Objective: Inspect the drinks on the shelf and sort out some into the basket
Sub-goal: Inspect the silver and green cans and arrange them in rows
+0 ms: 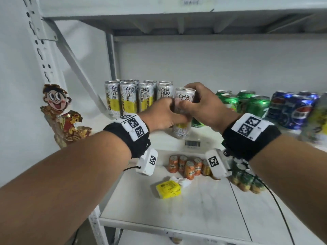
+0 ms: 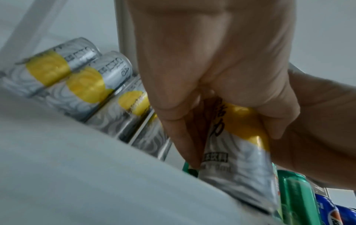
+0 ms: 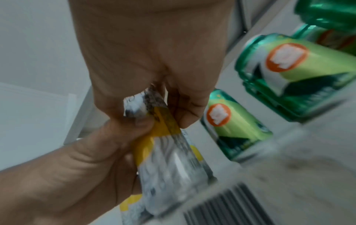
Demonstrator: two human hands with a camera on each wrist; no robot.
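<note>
Now: shelf (image 1: pixel 203 138) w/ rows of cans: silver-yellow (image 1: pixel 129 98) at L, green (image 1: pixel 258 105) mid, blue (image 1: pixel 290 110) at R. Both hands on one silver-yellow can (image 1: pixel 184 98), upright at shelf front. L hand (image 1: pixel 159 115) fingers curled round its middle; R hand (image 1: pixel 205 103) fingers curled round its top.

White wall (image 1: pixel 212 64) — metal shelving (image 1: pixel 177 18)

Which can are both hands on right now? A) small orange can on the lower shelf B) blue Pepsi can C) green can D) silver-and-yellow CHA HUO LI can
D: the left hand and right hand both grip the silver-and-yellow CHA HUO LI can, lifted in front of the row.
</note>
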